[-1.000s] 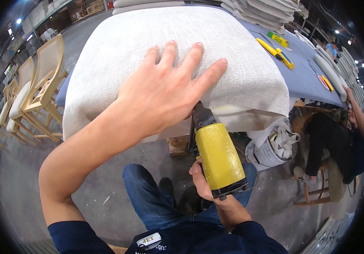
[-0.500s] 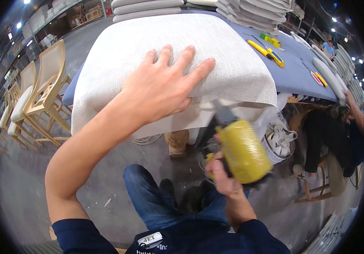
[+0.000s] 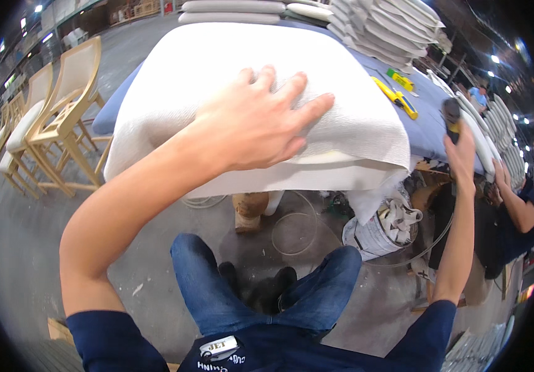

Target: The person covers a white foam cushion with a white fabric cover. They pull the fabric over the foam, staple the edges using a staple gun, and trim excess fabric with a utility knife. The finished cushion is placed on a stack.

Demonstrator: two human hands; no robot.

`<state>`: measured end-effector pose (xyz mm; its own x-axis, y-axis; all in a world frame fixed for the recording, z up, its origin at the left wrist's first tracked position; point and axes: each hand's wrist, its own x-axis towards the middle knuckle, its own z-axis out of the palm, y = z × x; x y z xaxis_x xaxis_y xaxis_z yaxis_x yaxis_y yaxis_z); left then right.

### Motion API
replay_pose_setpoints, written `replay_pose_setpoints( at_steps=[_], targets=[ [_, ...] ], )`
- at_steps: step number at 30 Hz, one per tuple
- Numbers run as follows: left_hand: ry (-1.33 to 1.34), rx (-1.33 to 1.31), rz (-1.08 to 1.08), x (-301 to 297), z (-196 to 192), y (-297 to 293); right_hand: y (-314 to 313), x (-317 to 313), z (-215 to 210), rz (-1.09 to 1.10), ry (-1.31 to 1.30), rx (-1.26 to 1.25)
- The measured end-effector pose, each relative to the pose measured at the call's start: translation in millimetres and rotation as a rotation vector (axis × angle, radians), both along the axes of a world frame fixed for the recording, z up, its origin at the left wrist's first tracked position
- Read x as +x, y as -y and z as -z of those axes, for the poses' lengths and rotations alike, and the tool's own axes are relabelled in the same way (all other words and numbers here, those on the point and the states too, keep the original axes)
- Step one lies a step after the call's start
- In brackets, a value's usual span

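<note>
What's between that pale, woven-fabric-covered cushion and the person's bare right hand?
In the head view, a strip of flat blue tabletop shows between the cushion and the right hand.

Bare left hand [image 3: 254,121]: palm hidden against the white woven-fabric cushion [image 3: 211,56].
Bare right hand [image 3: 461,152]: blurred, its finger grip partly hidden.
Black-and-yellow handheld tool [image 3: 451,111]: blurred, body mostly hidden; contact with the blue cloth-covered tabletop [image 3: 425,127] cannot be told.
White cylindrical bucket [image 3: 364,239]: rim partly hidden behind a hanging white sheet [image 3: 369,203].
Tall pale-grey cushion stack [image 3: 391,31]: top cut off by the upper edge.
Distant person in blue [image 3: 479,97]: too small to tell.
</note>
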<state>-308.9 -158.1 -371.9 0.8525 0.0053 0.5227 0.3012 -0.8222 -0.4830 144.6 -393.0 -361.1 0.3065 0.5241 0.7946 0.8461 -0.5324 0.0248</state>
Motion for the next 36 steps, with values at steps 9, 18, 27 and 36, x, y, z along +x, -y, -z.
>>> replay_pose_setpoints(
  at_steps=[9, 18, 27, 36],
  targets=[
    [-0.071, -0.047, 0.049, -8.8, -21.4, -7.5, -73.1, 77.0, -6.5, 0.302, -0.239, -0.347],
    [-0.122, -0.098, 0.121, -48.6, -37.1, -44.7, -92.6, 103.5, 31.6, 0.278, -0.043, -0.186],
    [-0.149, -0.132, 0.085, -43.9, -40.9, -31.3, -52.9, 47.5, 77.3, -0.201, 0.027, 0.687],
    [-0.081, -0.159, 0.022, -46.4, -35.6, 5.2, -0.2, -240.3, 381.3, -0.58, -1.571, 0.863]
  ],
)
